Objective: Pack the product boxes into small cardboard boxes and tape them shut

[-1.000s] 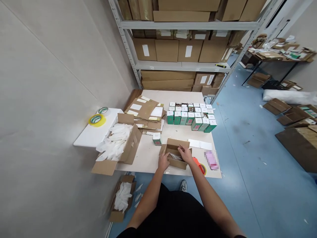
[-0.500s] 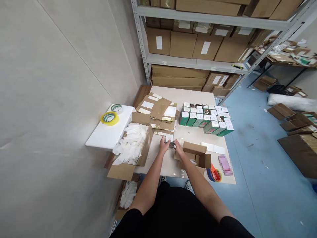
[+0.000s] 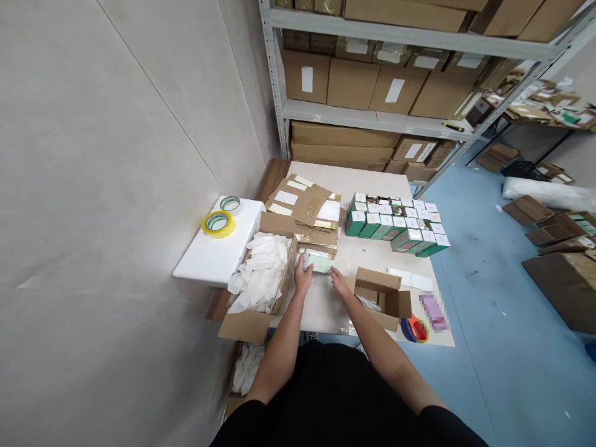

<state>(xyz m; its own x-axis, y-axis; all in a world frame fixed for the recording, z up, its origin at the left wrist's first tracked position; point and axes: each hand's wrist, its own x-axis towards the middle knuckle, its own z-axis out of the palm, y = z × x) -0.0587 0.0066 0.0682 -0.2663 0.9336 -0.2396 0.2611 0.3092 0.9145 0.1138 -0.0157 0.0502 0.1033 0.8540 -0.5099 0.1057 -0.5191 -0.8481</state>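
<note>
A bare grey wall and a blue floor enclose the scene, with a metal shelving unit behind the bench. Small tags on the shelf edge carry marks too tiny to read. The brown cartons stacked there bear white labels, some with dark print, likewise illegible.

The bench has a pale, smooth top. At its left side, a deep carton stands open, heaped with white wrapped pieces. Beyond it lie flattened cardboard sheets with blank-looking white stickers. On the right, a smaller open carton holds something clear or whitish, and beyond that stand close rows of green-and-white boxes. Their white tops show faint print; a few are open, with dark contents.

The left hand grips the left end of a small box, pale green on the side facing up, any lettering unreadable. It lies lengthwise between the hands over the bench, left of the smaller open carton. The right hand's fingertips meet its other end; whether they grip, I cannot tell.

Smaller again are an orange tape dispenser and a yellow tape roll, its core printed green.
</note>
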